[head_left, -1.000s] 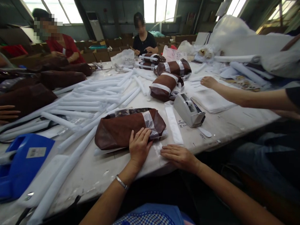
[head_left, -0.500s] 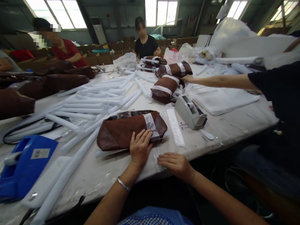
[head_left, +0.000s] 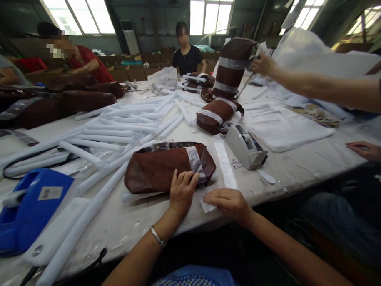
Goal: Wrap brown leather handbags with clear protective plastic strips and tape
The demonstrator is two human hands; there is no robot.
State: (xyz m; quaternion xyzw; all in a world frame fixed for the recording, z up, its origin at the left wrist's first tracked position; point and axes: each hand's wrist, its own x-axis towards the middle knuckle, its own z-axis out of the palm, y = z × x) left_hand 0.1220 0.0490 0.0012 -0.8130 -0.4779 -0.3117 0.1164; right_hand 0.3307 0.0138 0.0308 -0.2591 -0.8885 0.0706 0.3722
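Note:
A brown leather bag, folded into a bundle, lies on its side in front of me, with a pale band wrapped near its right end. My left hand holds the bag's front right side, fingers curled over it and slightly apart. Just to the right, my right hand is closed, palm down, on a small translucent plastic piece at the table edge. The fingers partly cover this piece. Beyond that hand a flat white strip lies beside a grey tape dispenser.
White rolled tubes are heaped on the left of the table. A blue tape dispenser stands at the near left. Another wrapped bag lies ahead. A co-worker's hand at right holds up a banded bag; other people stand across the table.
My left hand has slid slightly right on the bag, its fingers more curled. The plastic piece under my right hand has shifted slightly right. A co-worker has lifted a banded bag upright.

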